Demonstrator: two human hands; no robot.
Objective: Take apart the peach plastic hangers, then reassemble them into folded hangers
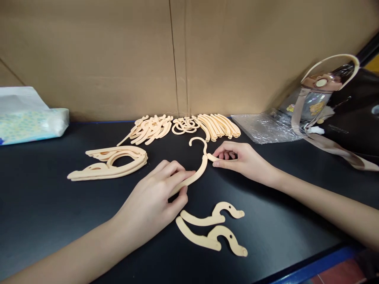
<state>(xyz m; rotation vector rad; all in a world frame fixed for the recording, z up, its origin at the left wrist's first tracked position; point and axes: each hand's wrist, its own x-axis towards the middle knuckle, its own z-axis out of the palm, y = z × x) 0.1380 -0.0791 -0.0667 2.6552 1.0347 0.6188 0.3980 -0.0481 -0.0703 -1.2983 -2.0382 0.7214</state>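
Observation:
A cream plastic folding clothes hanger [197, 172] is held between my two hands above the black table, its hook [197, 141] curving up and to the left. My left hand [161, 189] pinches the long curved arm, covering its lower end. With thumb and fingers, my right hand [232, 156] grips the short piece just right of the hook's base; the rest of that piece is hidden by the fingers. Nearer to me, two jointed hanger pieces [198, 238] lie side by side. Left of my left hand rests a stack of folded hangers [109, 173].
Along the cardboard back wall [118, 59] lie loose curved pieces [154, 128], a heap of hooks [186, 125] and a row of hanger arms [219, 125]. A tissue pack [35, 122] sits left. Clear plastic wrap [263, 126], a strapped water bottle [316, 100] and a black bag [355, 118] stand right.

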